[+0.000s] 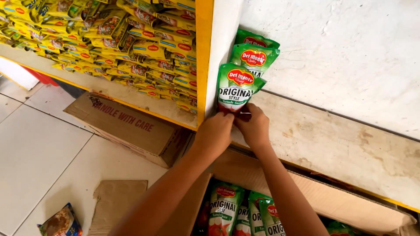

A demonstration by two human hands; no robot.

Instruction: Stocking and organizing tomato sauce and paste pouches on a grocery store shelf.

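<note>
I have both bare arms stretched forward and up from the bottom of the view, converging as they go. My left hand (214, 133) and right hand (253, 126) sit side by side, touching, knuckles toward me. Fingers on both are curled in a pinch.

We see a shop aisle w/ white floor tiles (39, 148), daylit. A yellow-edged shelf (131, 94) on the left is packed w/ yellow packets (131, 39). A yellow upright (204, 61) divides it from a bare, scuffed shelf board (341, 144); rough white wall (350, 52) behind. Flattened cardboard (116, 203) lies on the tiles.
</note>
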